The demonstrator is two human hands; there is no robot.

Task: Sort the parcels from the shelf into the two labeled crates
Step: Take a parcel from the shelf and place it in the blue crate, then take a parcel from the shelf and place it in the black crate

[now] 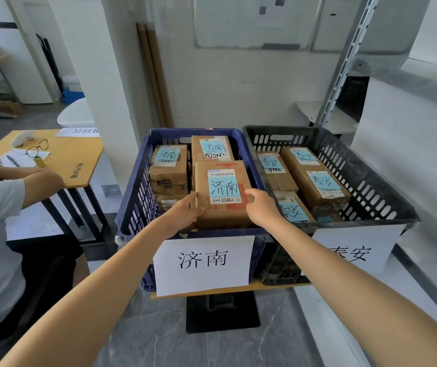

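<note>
Head view. The parcel, marked 济南 on a blue slip, lay in the near right corner of the blue crate, whose front sign carried the same two characters. Its long axis ran from the near rim toward the far wall, almost straight away from the person, label up. The left hand gripped the near left edge, thumb on top and fingers curled against the side. The right hand clasped the right edge opposite, thumb on the top face, its fingers hidden behind the parcel. Both hands thus bracketed the near half of the parcel at equal reach, the short axis spanning between them. Whether the parcel rested on what lay beneath or hung just above it could not be told. Other parcels with 济南 slips stood toward the far wall. The black crate, touching the blue crate's right wall, held 泰安 parcels. On this evidence the coming move was probably a straight lowering and release, with no shift toward the black crate.
</note>
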